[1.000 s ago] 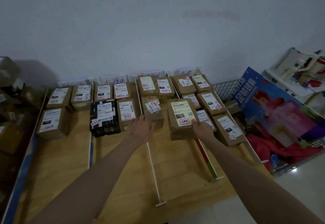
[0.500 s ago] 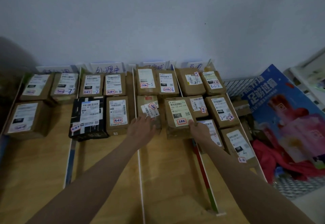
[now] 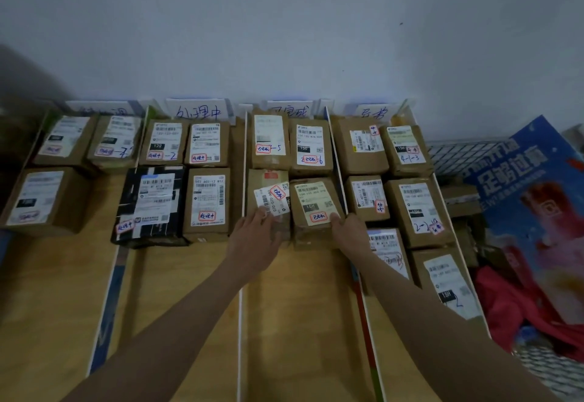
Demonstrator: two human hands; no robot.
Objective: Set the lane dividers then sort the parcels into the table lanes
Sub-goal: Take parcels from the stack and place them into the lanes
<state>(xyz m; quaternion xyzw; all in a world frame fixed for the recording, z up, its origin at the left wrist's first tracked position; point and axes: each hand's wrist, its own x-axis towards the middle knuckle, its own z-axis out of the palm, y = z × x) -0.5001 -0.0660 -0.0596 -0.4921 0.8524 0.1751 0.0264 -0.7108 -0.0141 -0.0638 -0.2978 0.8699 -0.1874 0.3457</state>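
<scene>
Wooden bench (image 3: 177, 291) against a pale wall, split into four lanes by thin white dividers running from the near edge to the far edge. Paper lane signs stand along the far edge, handwriting only partly legible.

Third lane from the left: four brown parcels, two at the far edge, two in front of them. Left hand (image 3: 254, 243) lies on the near end of the front-left parcel (image 3: 268, 202), fingers fairly straight, tips on its skewed white label. Right hand (image 3: 349, 232) is at the near right corner of the front-right parcel (image 3: 316, 209), fingers curled over the corner. These two parcels sit side by side, touching.

The divider (image 3: 240, 322) left of this lane passes beneath the left forearm; the divider (image 3: 363, 300) on the right, red-edged, passes under the right forearm.

Second lane: three brown parcels and one black parcel (image 3: 151, 205). Leftmost lane: three. Rightmost lane: five, reaching nearer the near edge.

Beyond the bench's right edge: a wire basket (image 3: 455, 155) with a blue poster (image 3: 531, 199) and red cloth (image 3: 512, 313).
</scene>
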